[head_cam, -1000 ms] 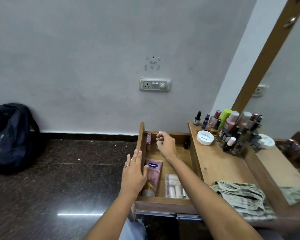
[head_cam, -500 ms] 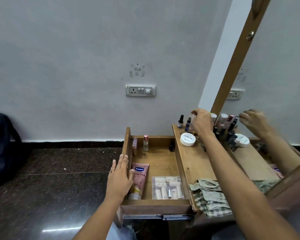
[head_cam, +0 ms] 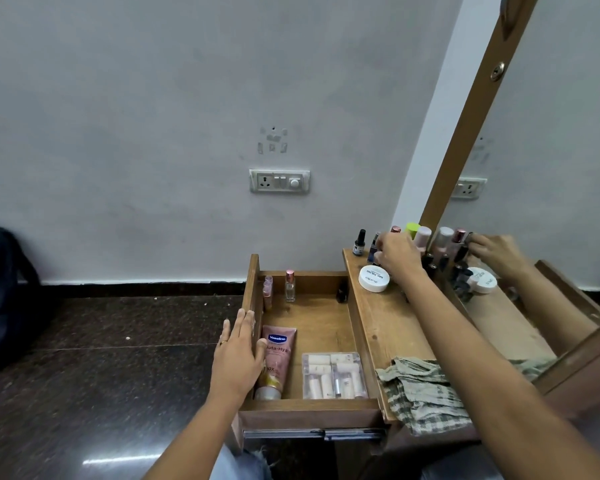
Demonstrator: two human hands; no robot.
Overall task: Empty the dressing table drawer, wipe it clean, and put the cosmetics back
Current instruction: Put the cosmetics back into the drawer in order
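Note:
The wooden drawer (head_cam: 309, 405) stands pulled out. In it lie a pink Vaseline tube (head_cam: 279, 351) and a clear box of small tubes (head_cam: 333, 375) at the front. A small perfume bottle (head_cam: 290, 285), pink lip tubes (head_cam: 267, 292) and a small dark bottle (head_cam: 342, 292) stand at the back. My left hand (head_cam: 238, 355) rests flat on the drawer's left wall, thumb by the tube. My right hand (head_cam: 399, 258) reaches among the bottles at the back of the table top, fingers closed on a small dark blue bottle (head_cam: 373, 252).
A white round jar (head_cam: 374, 278) and a black dropper bottle (head_cam: 360, 242) stand near my right hand. A checked cloth (head_cam: 420, 393) lies on the table's front edge. A mirror (head_cam: 534, 168) rises at the right. A dark backpack (head_cam: 4, 289) sits on the floor, far left.
My right hand left the back of the drawer, where the perfume bottle now stands, and moved to the bottles on the table top. My left hand stayed on the drawer wall.

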